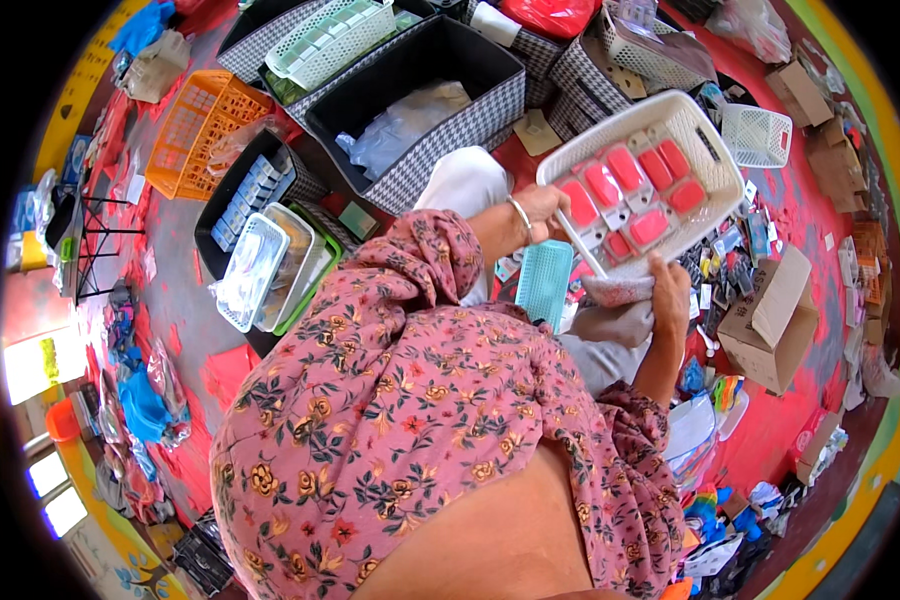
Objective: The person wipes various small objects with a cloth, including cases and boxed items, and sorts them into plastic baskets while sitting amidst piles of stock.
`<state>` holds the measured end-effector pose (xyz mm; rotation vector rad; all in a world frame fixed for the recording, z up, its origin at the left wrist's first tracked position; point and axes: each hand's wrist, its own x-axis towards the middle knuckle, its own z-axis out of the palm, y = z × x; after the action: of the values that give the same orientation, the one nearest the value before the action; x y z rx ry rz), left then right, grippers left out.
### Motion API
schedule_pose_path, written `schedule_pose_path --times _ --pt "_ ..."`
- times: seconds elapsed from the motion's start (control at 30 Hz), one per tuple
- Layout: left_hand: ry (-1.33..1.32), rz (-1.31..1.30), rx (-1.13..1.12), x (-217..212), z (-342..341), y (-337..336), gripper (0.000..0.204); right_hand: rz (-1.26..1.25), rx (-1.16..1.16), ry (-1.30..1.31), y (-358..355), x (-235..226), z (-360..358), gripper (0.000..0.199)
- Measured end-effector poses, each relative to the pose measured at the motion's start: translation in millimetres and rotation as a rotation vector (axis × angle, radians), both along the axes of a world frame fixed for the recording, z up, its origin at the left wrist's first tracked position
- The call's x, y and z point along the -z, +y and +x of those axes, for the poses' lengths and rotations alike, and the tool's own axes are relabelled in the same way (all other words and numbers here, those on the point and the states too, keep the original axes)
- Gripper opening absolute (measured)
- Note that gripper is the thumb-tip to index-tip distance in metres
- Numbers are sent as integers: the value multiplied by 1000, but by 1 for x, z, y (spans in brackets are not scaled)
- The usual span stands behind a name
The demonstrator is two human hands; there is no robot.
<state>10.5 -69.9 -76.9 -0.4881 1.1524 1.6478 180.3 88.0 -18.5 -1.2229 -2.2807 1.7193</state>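
White basket [712, 150] w/ red packets [625, 167] inside is held tilted above the red floor [770, 420], in front of the person. Left hand [542, 208] grips its near-left rim, fingers curled over the edge. Right hand [667, 290] clamps the near rim plus a thin white stick [582, 245]. Teal perforated box [544, 281] just below, cardboard box [770, 320] to the right.

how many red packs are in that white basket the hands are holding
7 red packs in the white basket: one and. Another small one near the lower rim may be partly hidden.
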Motion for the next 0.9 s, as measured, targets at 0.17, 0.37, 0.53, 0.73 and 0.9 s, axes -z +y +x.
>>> schedule_pose_path --times 0.17,0.37,0.53,0.73,0.9 --pt "34 69 -33 -62 -32 -3 18 -302 145 254 23 -19 1 36" --pt "85 132 -46 -28 -132 -72 38 -514 597 503 63 -3 56 29" --pt "105 -54 -190 -50 -121 -80 52 -602 858 725 112 21 152 28" --pt "-9 -222 -144 10 -73 -88 37 -685 785 858 123 21 212 46" --pt "-249 -191 -210 85 -45 -78 45 -504 958 819 113 -7 209 55"
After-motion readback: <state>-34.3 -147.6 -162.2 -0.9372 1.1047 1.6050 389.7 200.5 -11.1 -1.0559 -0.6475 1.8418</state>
